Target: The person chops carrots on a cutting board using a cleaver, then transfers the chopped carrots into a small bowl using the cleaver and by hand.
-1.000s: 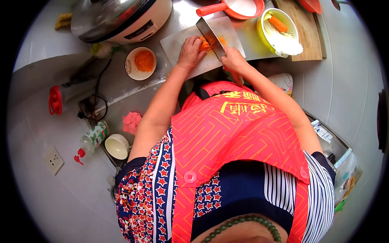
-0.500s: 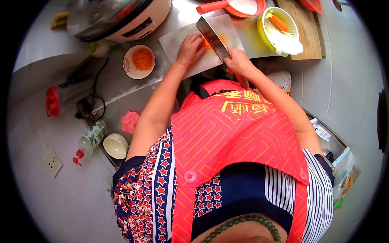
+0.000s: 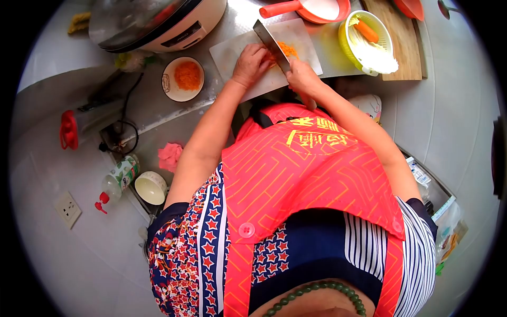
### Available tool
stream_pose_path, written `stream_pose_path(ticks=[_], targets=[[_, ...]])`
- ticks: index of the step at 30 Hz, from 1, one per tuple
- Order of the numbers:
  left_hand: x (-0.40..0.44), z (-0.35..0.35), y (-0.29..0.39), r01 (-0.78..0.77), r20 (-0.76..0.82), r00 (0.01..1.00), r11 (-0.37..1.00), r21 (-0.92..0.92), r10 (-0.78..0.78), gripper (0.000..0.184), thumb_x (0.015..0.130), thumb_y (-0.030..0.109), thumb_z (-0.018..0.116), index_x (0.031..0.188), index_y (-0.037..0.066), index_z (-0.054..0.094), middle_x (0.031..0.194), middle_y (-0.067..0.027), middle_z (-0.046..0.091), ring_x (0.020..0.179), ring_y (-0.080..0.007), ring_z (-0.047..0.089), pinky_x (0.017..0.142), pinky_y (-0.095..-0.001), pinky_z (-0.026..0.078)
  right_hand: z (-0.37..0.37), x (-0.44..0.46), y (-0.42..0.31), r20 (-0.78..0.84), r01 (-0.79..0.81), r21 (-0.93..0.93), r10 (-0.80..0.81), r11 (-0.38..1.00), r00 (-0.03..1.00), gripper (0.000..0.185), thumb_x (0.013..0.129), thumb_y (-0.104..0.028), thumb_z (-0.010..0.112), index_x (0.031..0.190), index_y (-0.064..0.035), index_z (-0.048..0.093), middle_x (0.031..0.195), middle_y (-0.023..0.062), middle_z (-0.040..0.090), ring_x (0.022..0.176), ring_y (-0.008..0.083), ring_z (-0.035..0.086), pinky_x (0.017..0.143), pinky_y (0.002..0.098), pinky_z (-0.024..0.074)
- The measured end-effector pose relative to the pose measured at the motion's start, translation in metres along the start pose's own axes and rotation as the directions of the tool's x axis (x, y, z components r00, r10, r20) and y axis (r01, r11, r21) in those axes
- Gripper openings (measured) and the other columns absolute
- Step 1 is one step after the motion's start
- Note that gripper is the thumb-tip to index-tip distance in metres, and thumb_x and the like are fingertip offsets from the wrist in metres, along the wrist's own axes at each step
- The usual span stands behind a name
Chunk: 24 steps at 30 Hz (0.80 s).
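Observation:
A white cutting board [image 3: 228, 53] lies on the counter in front of me. My right hand [image 3: 302, 77] is closed round the handle of a cleaver [image 3: 271, 45], its blade slanting across the board. Left of the blade, my left hand [image 3: 250, 64] has its fingers curled down on a piece of carrot, mostly hidden by the fingers and blade. Finely cut carrot [image 3: 288, 49] lies on the board to the right of the blade. More shredded carrot [image 3: 187, 76] fills part of a white bowl [image 3: 167, 87] left of the board.
A rice cooker [image 3: 182, 37] stands back left. At the back right are a red-handled pan [image 3: 282, 9], a yellow-green basket [image 3: 348, 50] with a whole carrot [image 3: 366, 31], and a wooden board [image 3: 398, 58]. Lower left, a bottle [image 3: 120, 177] lies near a cup [image 3: 151, 188].
The cleaver and my right hand have shifted slightly left, toward my left hand. More cut carrot shows right of the blade, and less orange shows at my left fingertips.

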<state>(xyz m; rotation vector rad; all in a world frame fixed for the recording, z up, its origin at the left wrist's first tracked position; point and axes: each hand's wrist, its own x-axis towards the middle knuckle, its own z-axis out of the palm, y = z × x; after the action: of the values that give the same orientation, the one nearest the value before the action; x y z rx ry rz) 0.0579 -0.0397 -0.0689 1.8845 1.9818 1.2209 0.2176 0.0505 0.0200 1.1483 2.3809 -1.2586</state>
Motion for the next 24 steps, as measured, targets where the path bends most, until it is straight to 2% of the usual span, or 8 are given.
stream_pose_path(ticks=[1,4,7,13,16,19,24], targets=[[0.000,0.000,0.002,0.002,-0.002,1.000,1.000,0.004,-0.002,0.026,0.068,0.008,0.072,0.090,0.004,0.059,0.103,-0.0113,0.060,0.097,-0.0316,0.056,0.087,-0.0383,0.047,-0.005,-0.004,-0.002,-0.007,-0.015,0.056,0.016,0.998,1.000,0.021,0.080,0.001,0.046,0.097,0.0084,0.055,0.063,0.0194,0.063,0.055,0.0273,0.065,0.052,0.0402,0.0527],[0.001,-0.001,0.002,-0.002,-0.009,1.000,1.000,-0.006,0.002,0.025,0.070,0.009,0.072,0.091,0.004,0.059,0.103,-0.0110,0.060,0.097,-0.0313,0.056,0.086,-0.0381,0.048,-0.017,-0.017,-0.010,-0.035,0.006,0.072,-0.003,0.997,0.999,0.021,0.082,0.000,0.046,0.099,0.0078,0.055,0.063,0.0190,0.063,0.056,0.0261,0.066,0.051,0.0392,0.0531],[0.000,-0.002,0.003,-0.001,-0.009,1.000,1.000,-0.002,0.001,0.024,0.070,0.009,0.070,0.091,0.004,0.060,0.102,-0.0114,0.059,0.098,-0.0316,0.056,0.087,-0.0388,0.047,-0.025,-0.026,-0.016,0.037,-0.059,0.013,0.058,0.998,0.998,0.020,0.082,-0.005,0.048,0.097,0.0074,0.054,0.064,0.0218,0.063,0.059,0.0300,0.067,0.057,0.0419,0.0539],[0.000,-0.002,0.002,-0.010,-0.028,1.000,1.000,-0.020,0.009,0.023,0.071,0.009,0.070,0.091,0.005,0.059,0.101,-0.0116,0.059,0.097,-0.0316,0.055,0.086,-0.0388,0.047,-0.022,-0.028,-0.022,0.109,-0.104,0.041,0.099,0.994,0.989,0.019,0.082,-0.004,0.047,0.095,0.0082,0.054,0.065,0.0223,0.063,0.058,0.0313,0.066,0.056,0.0420,0.0536],[0.001,-0.001,0.004,-0.003,-0.023,1.000,1.000,-0.016,0.003,0.023,0.071,0.010,0.070,0.091,0.005,0.059,0.101,-0.0117,0.059,0.096,-0.0320,0.055,0.086,-0.0390,0.047,-0.014,-0.015,-0.015,0.091,-0.050,-0.005,0.050,0.999,0.995,0.018,0.080,0.001,0.046,0.093,0.0074,0.056,0.062,0.0191,0.062,0.055,0.0273,0.065,0.050,0.0391,0.0529],[0.000,0.001,0.000,0.004,-0.009,1.000,1.000,-0.010,-0.004,0.024,0.071,0.010,0.070,0.091,0.005,0.060,0.100,-0.0118,0.059,0.096,-0.0322,0.055,0.086,-0.0392,0.046,0.002,0.000,-0.004,0.020,0.039,-0.153,-0.036,0.987,0.999,0.018,0.079,0.000,0.047,0.093,0.0078,0.056,0.063,0.0196,0.062,0.055,0.0280,0.065,0.053,0.0405,0.0530],[0.000,-0.003,0.005,-0.006,-0.050,0.999,1.000,-0.008,0.005,0.027,0.070,0.013,0.075,0.091,0.004,0.060,0.103,-0.0110,0.060,0.097,-0.0314,0.056,0.086,-0.0386,0.047,-0.012,-0.012,-0.011,-0.009,0.018,0.007,-0.018,1.000,1.000,0.019,0.080,-0.001,0.048,0.096,0.0073,0.056,0.064,0.0199,0.063,0.055,0.0275,0.065,0.054,0.0403,0.0538]])
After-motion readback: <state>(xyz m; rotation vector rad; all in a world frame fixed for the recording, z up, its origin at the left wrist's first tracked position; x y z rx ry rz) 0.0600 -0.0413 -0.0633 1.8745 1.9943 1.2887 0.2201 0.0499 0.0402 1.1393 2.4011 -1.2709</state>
